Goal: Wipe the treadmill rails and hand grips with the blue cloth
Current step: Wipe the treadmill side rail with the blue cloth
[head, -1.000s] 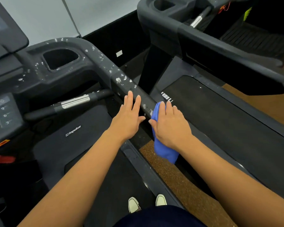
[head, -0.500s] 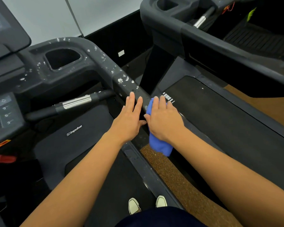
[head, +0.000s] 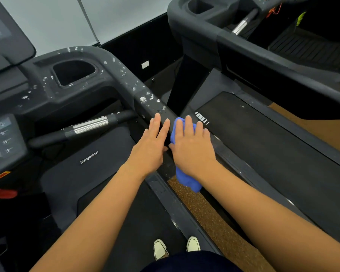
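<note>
The right hand (head: 192, 148) lies flat on the blue cloth (head: 187, 181), fingers (head: 188, 126) straight and slightly apart, pressing it onto the side rail (head: 143, 99) of the near treadmill. The left hand (head: 149, 150) rests just beside it on the same rail, fingers straight and close together, holding nothing. Ahead of both hands the rail carries many white specks (head: 143, 99), running round the bend to the cup holder (head: 74, 72), so most of this rail looks left to do. The stretch under the hands is hidden, so I cannot tell how clean it is. The hand grip (head: 90, 124) with its silver band appears untouched; the task seems at an early stage.
</note>
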`<state>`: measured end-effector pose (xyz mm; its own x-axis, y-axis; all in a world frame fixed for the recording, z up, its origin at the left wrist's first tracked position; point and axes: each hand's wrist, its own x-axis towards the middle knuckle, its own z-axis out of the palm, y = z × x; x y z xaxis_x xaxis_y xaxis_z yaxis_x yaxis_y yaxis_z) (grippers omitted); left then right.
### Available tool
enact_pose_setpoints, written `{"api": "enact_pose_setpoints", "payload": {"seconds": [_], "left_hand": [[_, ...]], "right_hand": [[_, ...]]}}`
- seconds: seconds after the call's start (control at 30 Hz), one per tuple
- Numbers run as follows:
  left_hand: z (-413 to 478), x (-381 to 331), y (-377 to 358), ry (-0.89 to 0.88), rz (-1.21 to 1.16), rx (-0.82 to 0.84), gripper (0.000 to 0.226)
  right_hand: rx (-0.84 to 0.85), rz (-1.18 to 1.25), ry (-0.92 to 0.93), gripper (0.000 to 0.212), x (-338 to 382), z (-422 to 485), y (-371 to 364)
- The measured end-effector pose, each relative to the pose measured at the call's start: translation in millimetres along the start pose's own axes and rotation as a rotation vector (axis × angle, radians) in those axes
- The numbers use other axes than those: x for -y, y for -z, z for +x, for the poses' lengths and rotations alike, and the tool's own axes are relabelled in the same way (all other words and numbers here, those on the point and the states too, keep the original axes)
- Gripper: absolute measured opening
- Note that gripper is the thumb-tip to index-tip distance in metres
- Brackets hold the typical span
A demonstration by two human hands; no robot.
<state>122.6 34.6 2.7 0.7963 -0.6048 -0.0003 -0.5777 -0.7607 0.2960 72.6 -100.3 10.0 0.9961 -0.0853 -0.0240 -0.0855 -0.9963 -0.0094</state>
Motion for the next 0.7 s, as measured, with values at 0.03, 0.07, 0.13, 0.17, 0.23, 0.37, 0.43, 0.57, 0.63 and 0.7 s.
{"api": "enact_pose_setpoints", "payload": {"seconds": [0.03,0.07,0.13,0.17,0.23,0.37,0.43,0.57,0.63,0.7], "left_hand": [[0.6,0.3,-0.2,0.002,-0.005,-0.006,0.077],[0.9,0.5,-0.5,0.008,-0.014,-0.009,0.078],[1.7,1.0,-1.4,0.016,-0.025,-0.022,0.076],[2.1,1.4,-1.3,0.018,-0.029,-0.029,0.074],[2.6,3.1,-0.8,0.019,-0.031,-0.041,0.07],[2.0,6.6,0.9,0.015,-0.044,-0.048,0.069],[1.7,6.0,1.8,0.023,-0.07,-0.055,0.074],[1.7,3.9,4.4,0.039,-0.096,-0.066,0.079],[1.8,3.9,6.9,0.034,-0.084,-0.063,0.081],[2.6,3.6,8.0,0.032,-0.069,-0.061,0.081]], "right_hand": [[-0.041,-0.047,0.055,0.072,1.0,-2.9,-0.9],[-0.066,-0.091,0.126,0.073,-2.3,-9.1,-2.9],[-0.072,-0.161,0.282,0.076,-16.0,-24.8,-9.4],[-0.063,-0.167,0.317,0.076,-21.8,-33.1,-12.1],[-0.086,-0.141,0.264,0.076,-26.1,-41.4,-13.6],[-0.066,-0.133,0.058,0.078,-1.3,-21.9,-9.0],[-0.041,-0.173,0.026,0.079,8.6,-13.0,-6.1],[-0.015,-0.318,0.263,0.075,-2.8,-30.7,-1.2],[0.009,-0.397,0.439,0.072,-13.9,-52.1,-0.5],[0.072,-0.509,0.536,0.067,-20.1,-67.9,2.4]]}}
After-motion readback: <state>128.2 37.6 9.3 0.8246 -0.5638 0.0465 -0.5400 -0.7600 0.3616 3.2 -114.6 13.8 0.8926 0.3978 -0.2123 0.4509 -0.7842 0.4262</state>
